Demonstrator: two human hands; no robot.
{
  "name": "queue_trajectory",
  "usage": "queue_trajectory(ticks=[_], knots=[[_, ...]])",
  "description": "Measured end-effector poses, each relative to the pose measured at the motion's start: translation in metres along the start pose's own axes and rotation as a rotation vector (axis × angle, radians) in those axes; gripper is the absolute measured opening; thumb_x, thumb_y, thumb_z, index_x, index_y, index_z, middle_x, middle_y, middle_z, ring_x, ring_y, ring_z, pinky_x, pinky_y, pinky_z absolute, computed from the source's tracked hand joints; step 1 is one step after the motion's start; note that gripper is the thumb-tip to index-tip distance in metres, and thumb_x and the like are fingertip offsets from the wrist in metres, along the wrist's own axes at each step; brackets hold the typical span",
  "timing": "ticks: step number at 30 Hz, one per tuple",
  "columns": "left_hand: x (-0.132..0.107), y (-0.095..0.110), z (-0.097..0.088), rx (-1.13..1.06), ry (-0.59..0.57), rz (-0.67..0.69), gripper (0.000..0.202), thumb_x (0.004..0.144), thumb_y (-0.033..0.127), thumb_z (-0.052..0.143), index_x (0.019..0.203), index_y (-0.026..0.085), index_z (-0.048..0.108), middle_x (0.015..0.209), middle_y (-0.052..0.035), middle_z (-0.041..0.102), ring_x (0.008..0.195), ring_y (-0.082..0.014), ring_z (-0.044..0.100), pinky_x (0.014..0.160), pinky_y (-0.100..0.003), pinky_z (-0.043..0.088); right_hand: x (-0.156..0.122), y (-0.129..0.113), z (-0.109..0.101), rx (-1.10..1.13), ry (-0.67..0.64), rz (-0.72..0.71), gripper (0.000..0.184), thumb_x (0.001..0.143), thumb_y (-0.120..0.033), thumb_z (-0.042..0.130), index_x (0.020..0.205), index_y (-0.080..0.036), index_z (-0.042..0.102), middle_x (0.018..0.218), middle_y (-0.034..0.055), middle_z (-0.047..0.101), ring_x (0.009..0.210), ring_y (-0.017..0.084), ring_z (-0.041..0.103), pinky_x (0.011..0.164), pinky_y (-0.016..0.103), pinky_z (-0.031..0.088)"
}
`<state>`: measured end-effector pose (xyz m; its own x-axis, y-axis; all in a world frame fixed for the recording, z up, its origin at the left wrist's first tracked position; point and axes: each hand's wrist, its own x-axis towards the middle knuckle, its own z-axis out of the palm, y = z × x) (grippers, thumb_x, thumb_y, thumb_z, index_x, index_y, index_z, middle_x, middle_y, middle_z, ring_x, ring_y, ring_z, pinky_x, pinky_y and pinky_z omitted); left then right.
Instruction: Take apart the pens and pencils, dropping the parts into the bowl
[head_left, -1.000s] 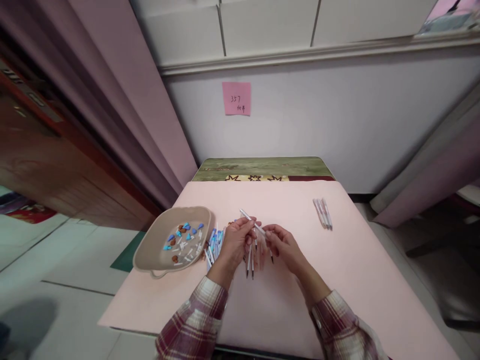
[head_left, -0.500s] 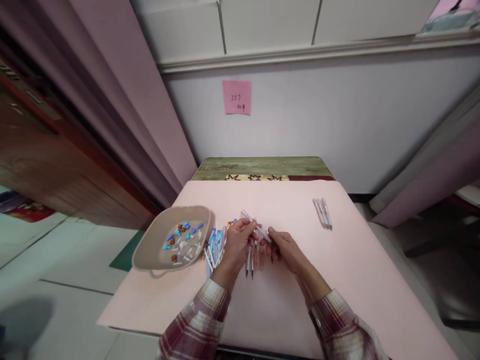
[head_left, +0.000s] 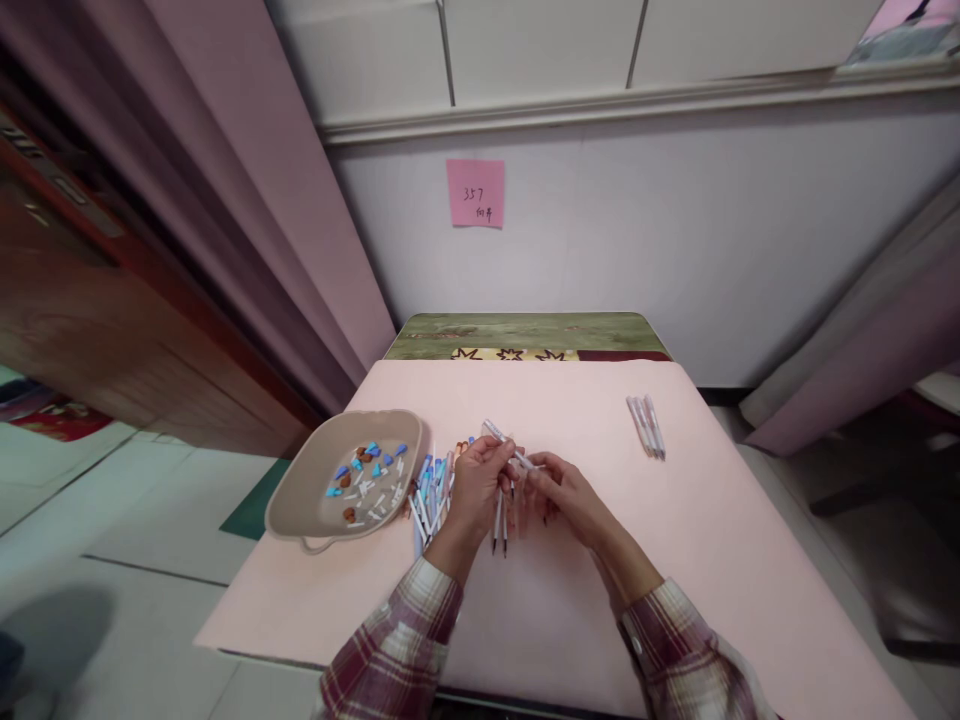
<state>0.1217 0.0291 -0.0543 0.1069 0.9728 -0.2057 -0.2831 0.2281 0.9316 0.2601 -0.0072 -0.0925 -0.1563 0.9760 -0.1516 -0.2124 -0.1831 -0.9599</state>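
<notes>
Shifted slightly leftward within half a second, the right hand point(head_left: 564, 490) is closed on one end of a white pen point(head_left: 493, 431), pinched above the bench point(head_left: 712, 560) by the left hand point(head_left: 477, 488), seemingly for steadiness.

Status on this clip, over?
Left hand gripping white pen barrel; right hand at its near end. Dark-tipped refills close by. No obstruction visible.

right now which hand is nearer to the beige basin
Left. The left hand is right of the beige basin, with pens between; the right hand is farther right, beyond the left one.
</notes>
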Motion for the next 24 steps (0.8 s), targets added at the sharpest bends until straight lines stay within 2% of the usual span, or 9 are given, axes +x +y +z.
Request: queue_trajectory(ticks=[2,4,6,7,11,13,16,21,24], knots=[[0.0002,-0.0006,0.0,-0.002,0.002,0.006,0.032,0.065,0.04,0.077,0.073,0.014,0.06,0.052,0.0021,0.059,0.04,-0.005,0.046,0.038,-0.016,0.03,0.0,-0.0002,0.0002,-0.014,-0.011,0.034,0.048,0.083,-0.064,0.052,0.082,-0.016,0.059,0.056,-0.0034,0.053,0.039,0.007,0.041,0.037,0.019,0.029],[0.0001,-0.001,0.0001,-0.004,-0.002,0.008,0.032,0.066,0.039,0.077,0.073,0.013,0.06,0.053,0.0019,0.06,0.039,-0.0045,0.045,0.038,-0.016,0.03,0.0,-0.0001,0.0001,-0.001,0.011,-0.003,0.044,0.078,-0.061,0.061,0.076,-0.017,0.055,0.057,-0.0037,0.053,0.042,0.007,0.042,0.039,0.018,0.03],[-0.0001,-0.0012,0.0002,-0.006,-0.005,0.007,0.031,0.066,0.039,0.076,0.073,0.013,0.06,0.053,0.002,0.059,0.039,-0.004,0.044,0.037,-0.016,0.029,0.0,0.0,-0.0003,0.015,0.032,-0.056,0.042,0.069,-0.053,0.075,0.081,-0.019,0.054,0.064,-0.0041,0.056,0.048,0.008,0.047,0.042,0.018,0.035],[-0.0002,-0.0013,0.0003,-0.006,-0.004,0.008,0.031,0.067,0.039,0.076,0.073,0.013,0.06,0.053,0.0021,0.059,0.039,-0.0042,0.044,0.037,-0.016,0.029,0.0,0.0001,-0.0004,0.018,0.03,-0.056,0.042,0.069,-0.053,0.075,0.085,-0.02,0.054,0.066,-0.0039,0.057,0.048,0.008,0.048,0.042,0.018,0.035],[-0.0001,-0.002,0.0003,-0.005,-0.001,0.014,0.032,0.065,0.04,0.077,0.073,0.014,0.06,0.054,0.0018,0.059,0.042,-0.0057,0.048,0.038,-0.016,0.031,0.0004,0.001,-0.0004,-0.003,-0.009,0.011,0.045,0.084,-0.061,0.053,0.083,-0.017,0.06,0.055,-0.0042,0.053,0.039,0.006,0.039,0.037,0.019,0.027],[0.0002,-0.0026,0.0,-0.01,0.005,0.014,0.032,0.065,0.039,0.077,0.073,0.013,0.06,0.054,0.0018,0.059,0.042,-0.0056,0.048,0.038,-0.016,0.031,0.0008,0.001,0.0,0.0,0.018,-0.027,0.041,0.078,-0.058,0.063,0.077,-0.018,0.057,0.056,-0.0045,0.053,0.042,0.007,0.041,0.04,0.019,0.03],[0.0011,-0.0036,-0.0004,-0.03,0.023,0.019,0.032,0.065,0.039,0.077,0.075,0.013,0.06,0.055,0.0017,0.06,0.042,-0.0053,0.048,0.038,-0.015,0.031,0.0007,-0.0003,0.0004,0.015,0.054,-0.067,0.041,0.068,-0.052,0.075,0.082,-0.019,0.055,0.066,-0.0035,0.058,0.049,0.008,0.049,0.044,0.019,0.036],[0.0019,-0.0039,-0.0005,-0.062,0.03,0.015,0.033,0.064,0.038,0.078,0.076,0.014,0.058,0.061,0.0003,0.064,0.044,-0.0056,0.051,0.038,-0.015,0.033,0.0003,0.0005,0.0002,0.009,0.005,0.03,0.046,0.084,-0.061,0.053,0.082,-0.016,0.061,0.053,-0.0043,0.051,0.038,0.006,0.038,0.037,0.019,0.025],[0.0023,-0.0029,-0.0022,-0.099,0.065,0.022,0.035,0.067,0.039,0.076,0.078,0.014,0.053,0.07,-0.0032,0.068,0.044,-0.0053,0.053,0.039,-0.015,0.034,0.0017,0.0039,-0.0015,0.023,0.021,-0.005,0.036,0.076,-0.051,0.069,0.079,-0.017,0.058,0.055,-0.0054,0.053,0.042,0.006,0.042,0.041,0.019,0.03]])
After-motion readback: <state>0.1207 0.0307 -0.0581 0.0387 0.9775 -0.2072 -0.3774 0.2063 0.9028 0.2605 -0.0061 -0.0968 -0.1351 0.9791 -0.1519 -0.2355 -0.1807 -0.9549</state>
